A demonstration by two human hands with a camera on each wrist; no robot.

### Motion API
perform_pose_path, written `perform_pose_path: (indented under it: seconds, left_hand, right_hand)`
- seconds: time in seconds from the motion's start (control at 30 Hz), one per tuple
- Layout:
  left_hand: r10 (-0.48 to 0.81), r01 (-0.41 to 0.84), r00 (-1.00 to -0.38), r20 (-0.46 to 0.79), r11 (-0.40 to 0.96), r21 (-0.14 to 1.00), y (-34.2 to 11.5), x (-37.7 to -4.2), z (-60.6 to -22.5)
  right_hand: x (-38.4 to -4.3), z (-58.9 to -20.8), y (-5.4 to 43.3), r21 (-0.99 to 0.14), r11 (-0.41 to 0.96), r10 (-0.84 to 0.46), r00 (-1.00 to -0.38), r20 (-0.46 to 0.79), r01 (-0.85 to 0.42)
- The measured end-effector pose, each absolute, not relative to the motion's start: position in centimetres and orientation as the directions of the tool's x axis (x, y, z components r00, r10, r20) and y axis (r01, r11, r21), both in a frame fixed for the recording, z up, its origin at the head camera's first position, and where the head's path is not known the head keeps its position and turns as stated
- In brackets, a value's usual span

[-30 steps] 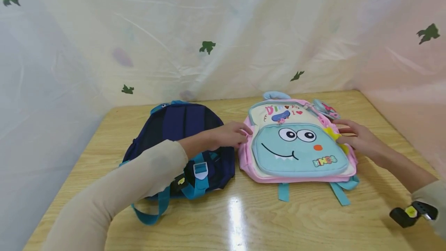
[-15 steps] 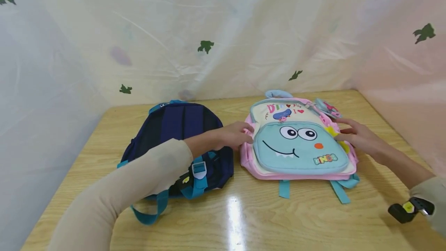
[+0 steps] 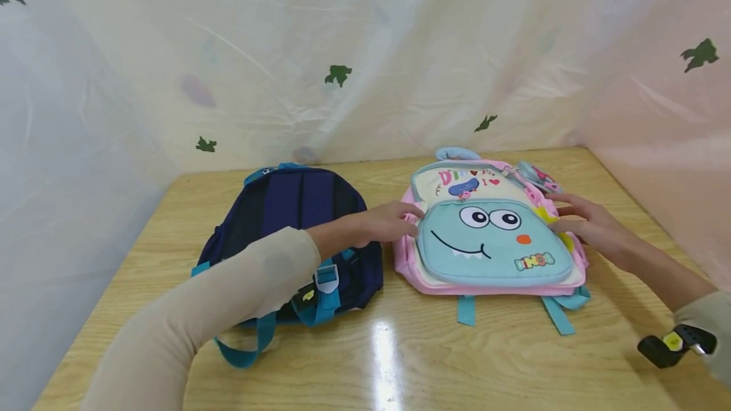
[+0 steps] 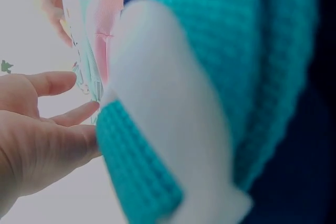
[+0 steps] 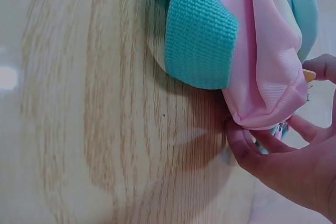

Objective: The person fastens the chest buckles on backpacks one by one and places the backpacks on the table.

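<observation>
A pink, cream and light-blue backpack (image 3: 491,249) with a cartoon dinosaur face lies front side up at the right of the table. My left hand (image 3: 389,222) reaches across to its left side, the fingertips at the edge of the blue front pocket. On the opposite side, my right hand (image 3: 594,230) rests its spread fingers against the yellow trim. In the right wrist view, my fingers lie around the pink side panel (image 5: 268,72) without clenching it. Beneath my left forearm is a dark navy backpack (image 3: 299,198), straps facing up.
The wooden table (image 3: 457,366) bears both bags. A teal strap (image 3: 245,354) of the navy bag trails toward the front, and teal straps (image 3: 558,316) stick out below the pink bag. A pale curtain (image 3: 388,49) with leaf prints hangs behind and at the sides.
My left hand has slid slightly right, from the pink side to the edge of the blue pocket. The right hand stays at the bag's right side. Both bags keep their places.
</observation>
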State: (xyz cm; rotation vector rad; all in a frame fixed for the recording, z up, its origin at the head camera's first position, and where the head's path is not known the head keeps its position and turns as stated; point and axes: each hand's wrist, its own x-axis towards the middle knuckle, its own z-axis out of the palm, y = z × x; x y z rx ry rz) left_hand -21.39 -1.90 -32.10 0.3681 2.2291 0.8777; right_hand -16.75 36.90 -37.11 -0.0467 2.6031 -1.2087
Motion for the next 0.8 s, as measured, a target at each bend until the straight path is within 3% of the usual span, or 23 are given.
perform_pose_path:
  seconds: [0.37, 0.53, 0.67, 0.8]
  left_hand:
    - [0.51, 0.01, -0.694, -0.508, 0.712, 0.702, -2.2, -21.1, -32.0]
    - [0.501, -0.012, -0.703, -0.504, 0.7, 0.714, -2.1, -21.1, -32.1]
    - [0.498, -0.033, -0.707, -0.503, 0.687, 0.726, -2.1, -21.2, -32.3]
    - [0.515, -0.019, -0.71, -0.479, 0.667, 0.745, -2.1, -21.2, -32.4]
  right_hand:
    - [-15.7, -36.6, 36.6, -0.822, 0.562, -0.123, -0.974, -0.192, 0.091]
    - [-15.7, -36.0, 36.6, -0.864, 0.502, -0.083, -0.991, -0.105, 0.049]
    - [-15.8, -35.3, 36.5, -0.936, 0.353, -0.083, -0.996, -0.029, -0.002]
    - [-15.8, -34.3, 36.4, -0.995, 0.103, -0.133, -0.991, -0.017, 0.003]
